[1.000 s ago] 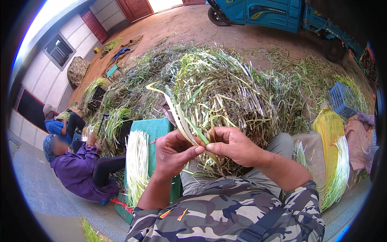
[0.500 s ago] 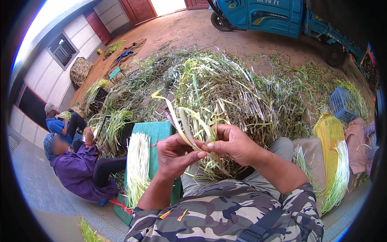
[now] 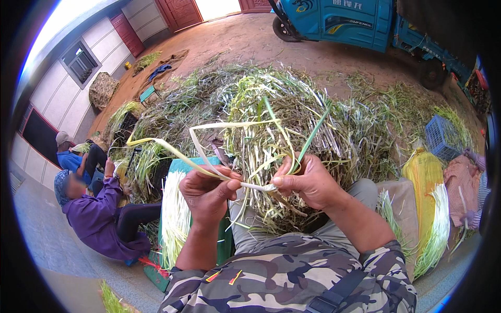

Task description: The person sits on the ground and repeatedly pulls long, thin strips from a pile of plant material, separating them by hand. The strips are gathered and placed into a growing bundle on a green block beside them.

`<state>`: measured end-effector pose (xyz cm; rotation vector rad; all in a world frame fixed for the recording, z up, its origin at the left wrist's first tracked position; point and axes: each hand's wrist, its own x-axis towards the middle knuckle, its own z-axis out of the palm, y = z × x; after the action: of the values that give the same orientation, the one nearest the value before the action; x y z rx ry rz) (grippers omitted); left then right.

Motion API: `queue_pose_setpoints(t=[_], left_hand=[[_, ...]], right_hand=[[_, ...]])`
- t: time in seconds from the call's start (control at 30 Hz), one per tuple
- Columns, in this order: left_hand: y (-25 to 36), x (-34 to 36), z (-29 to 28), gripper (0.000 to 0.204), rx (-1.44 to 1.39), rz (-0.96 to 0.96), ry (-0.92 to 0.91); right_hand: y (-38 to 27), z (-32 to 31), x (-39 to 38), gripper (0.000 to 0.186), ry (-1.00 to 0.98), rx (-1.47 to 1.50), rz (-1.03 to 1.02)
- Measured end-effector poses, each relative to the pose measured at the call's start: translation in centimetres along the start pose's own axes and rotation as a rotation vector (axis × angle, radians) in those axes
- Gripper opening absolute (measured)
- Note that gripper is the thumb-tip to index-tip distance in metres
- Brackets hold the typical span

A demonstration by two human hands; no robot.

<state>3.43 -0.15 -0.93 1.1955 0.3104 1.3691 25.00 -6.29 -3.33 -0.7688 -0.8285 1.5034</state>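
Observation:
Above my lap both hands pinch one pale leafy stalk, garlic-like in its look. My left hand (image 3: pixel 209 192) is closed on its whitish stem (image 3: pixel 253 185), thumb on top, with long yellowish leaves (image 3: pixel 162 143) trailing out to the left. My right hand (image 3: pixel 308 182) grips the stem's other end, and thin green leaves (image 3: pixel 315 133) stick up past its fingers. Just beyond lies a big heap of uncleaned stalks (image 3: pixel 313 125), brown, yellow and green. Beside my left forearm, a bundle of clean whitish stalks (image 3: pixel 176 214) rests on a green board (image 3: pixel 194 165).
Two seated people work at the left, one in a purple jacket (image 3: pixel 94 221), one in blue (image 3: pixel 75 164). To my right are a yellow sack (image 3: pixel 421 169), another pale bundle (image 3: pixel 436 229) and a blue crate (image 3: pixel 441 136). A blue three-wheeled truck (image 3: pixel 355 26) stands at the back.
My hands have moved apart, the left going left, so the stem is stretched between them. The leaves have swung over to the left, and green ones now rise from my right hand.

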Motion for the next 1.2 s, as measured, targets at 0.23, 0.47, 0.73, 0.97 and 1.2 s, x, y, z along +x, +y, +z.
queue_pose_setpoints(t=[0.23, 0.47, 0.73, 0.97, 1.2], left_hand=[[0.1, 0.7, -0.3, 0.027, -0.041, 0.061, 0.064], [0.3, 2.1, -1.8, 0.02, -0.122, 0.215, 0.089], [3.1, 4.3, -6.3, 0.02, -0.316, 0.222, 0.164], [4.9, 6.1, -10.4, 0.022, -0.355, 0.305, 0.277], [7.0, 7.9, -14.5, 0.029, -0.427, 0.367, 0.308]], right_hand=[[-1.5, 0.6, -0.8, 0.012, 0.024, -0.137, -0.103], [-3.2, -0.5, -1.9, 0.015, 0.119, -0.25, -0.134], [-5.5, -3.6, -4.2, 0.018, 0.275, -0.334, -0.232], [-6.9, -7.1, -6.0, 0.02, 0.393, -0.498, -0.308], [-8.0, -11.8, -6.7, 0.027, 0.494, -0.587, -0.419]])
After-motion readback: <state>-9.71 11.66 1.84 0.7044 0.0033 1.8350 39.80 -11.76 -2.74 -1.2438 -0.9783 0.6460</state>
